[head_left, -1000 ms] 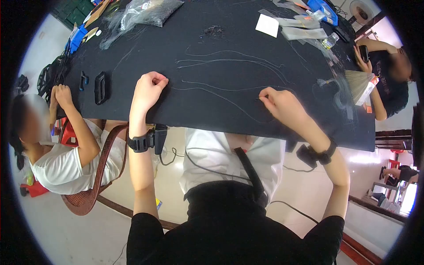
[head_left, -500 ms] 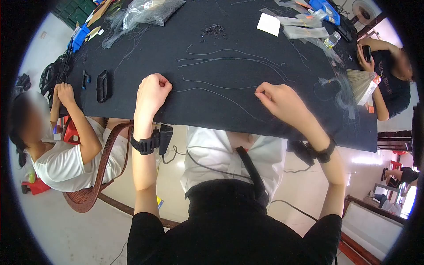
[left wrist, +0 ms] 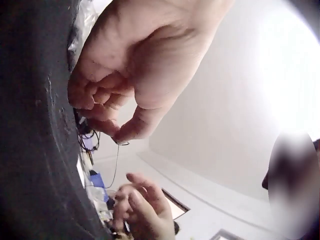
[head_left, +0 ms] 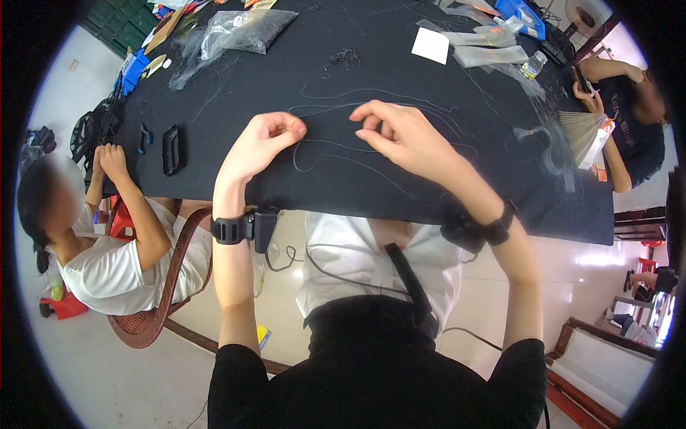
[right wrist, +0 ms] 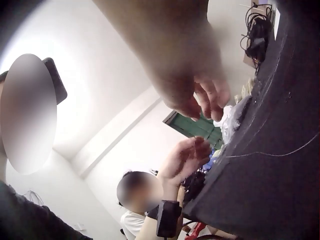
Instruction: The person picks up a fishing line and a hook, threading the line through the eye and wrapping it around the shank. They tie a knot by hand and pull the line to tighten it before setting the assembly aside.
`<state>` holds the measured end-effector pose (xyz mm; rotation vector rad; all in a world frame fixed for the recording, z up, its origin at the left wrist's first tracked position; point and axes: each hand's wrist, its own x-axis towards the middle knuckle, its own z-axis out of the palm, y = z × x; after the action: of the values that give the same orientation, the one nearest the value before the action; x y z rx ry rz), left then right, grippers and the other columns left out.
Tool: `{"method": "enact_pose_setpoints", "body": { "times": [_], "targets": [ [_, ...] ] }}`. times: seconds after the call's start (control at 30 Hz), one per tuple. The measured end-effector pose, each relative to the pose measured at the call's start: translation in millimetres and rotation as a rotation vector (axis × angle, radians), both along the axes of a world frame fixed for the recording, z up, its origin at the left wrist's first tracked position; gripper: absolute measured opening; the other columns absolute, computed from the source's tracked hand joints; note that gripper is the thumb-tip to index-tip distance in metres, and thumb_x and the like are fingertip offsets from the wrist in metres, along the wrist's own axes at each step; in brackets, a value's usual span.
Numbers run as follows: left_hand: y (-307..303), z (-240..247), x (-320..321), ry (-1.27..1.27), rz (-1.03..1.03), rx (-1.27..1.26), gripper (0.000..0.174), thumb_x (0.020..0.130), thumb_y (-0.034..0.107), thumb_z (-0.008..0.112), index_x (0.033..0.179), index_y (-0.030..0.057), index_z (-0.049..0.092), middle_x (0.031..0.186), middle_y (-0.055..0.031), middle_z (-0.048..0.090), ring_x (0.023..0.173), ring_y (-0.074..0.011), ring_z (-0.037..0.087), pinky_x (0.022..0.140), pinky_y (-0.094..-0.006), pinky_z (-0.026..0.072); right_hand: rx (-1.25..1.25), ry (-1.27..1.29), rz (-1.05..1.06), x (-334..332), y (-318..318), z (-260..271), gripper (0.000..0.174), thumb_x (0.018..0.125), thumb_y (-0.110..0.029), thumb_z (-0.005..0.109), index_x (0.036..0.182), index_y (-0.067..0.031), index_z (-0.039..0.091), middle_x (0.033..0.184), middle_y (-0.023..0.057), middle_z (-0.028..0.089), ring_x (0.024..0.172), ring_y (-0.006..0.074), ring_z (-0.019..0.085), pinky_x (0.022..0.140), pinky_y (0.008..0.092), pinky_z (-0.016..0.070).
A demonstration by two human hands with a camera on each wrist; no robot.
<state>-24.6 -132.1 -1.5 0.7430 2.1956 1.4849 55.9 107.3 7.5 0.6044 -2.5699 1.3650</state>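
Note:
My left hand [head_left: 264, 146] is above the black tabletop, thumb and forefinger pinching one end of a thin grey line [left wrist: 117, 162]. Below those fingertips the line makes a small loop over the cloth in the head view. To the right, my right hand [head_left: 414, 143] has its thumb and fingers spread apart, with nothing seen between them. Several more thin lines lie across the cloth, one of them [head_left: 371, 162] nearer me and another [head_left: 386, 91] beyond both hands.
Small dark pieces [head_left: 344, 58] lie in a heap farther back. A clear plastic bag [head_left: 246, 32] is at back left, a white card [head_left: 430, 46] and plastic sleeves [head_left: 489, 56] at back right. A black tray [head_left: 171, 150] lies left. People sit at both sides.
My left hand has moved right, drawing the pinched line with it into a loop. My right hand has moved left toward it, and its thumb and fingers have parted.

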Motion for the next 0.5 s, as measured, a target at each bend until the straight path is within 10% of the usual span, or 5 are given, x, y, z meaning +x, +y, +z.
{"method": "enact_pose_setpoints", "body": {
  "times": [0.5],
  "targets": [
    [82.3, 14.1, -19.7, -0.423, -0.4, 0.405, 0.02, 0.086, 0.016, 0.056, 0.093, -0.0014, 0.061, 0.078, -0.0023, 0.06, 0.066, -0.0084, 0.053, 0.063, -0.0199, 0.045, -0.455, -0.053, -0.099, -2.3, 10.8, 8.4, 0.013, 0.084, -0.012, 0.059, 0.089, 0.0001, 0.059, 0.069, 0.0054, 0.063, 0.057, 0.0064, 0.057, 0.048, 0.0194, 0.0434]
  ]
}}
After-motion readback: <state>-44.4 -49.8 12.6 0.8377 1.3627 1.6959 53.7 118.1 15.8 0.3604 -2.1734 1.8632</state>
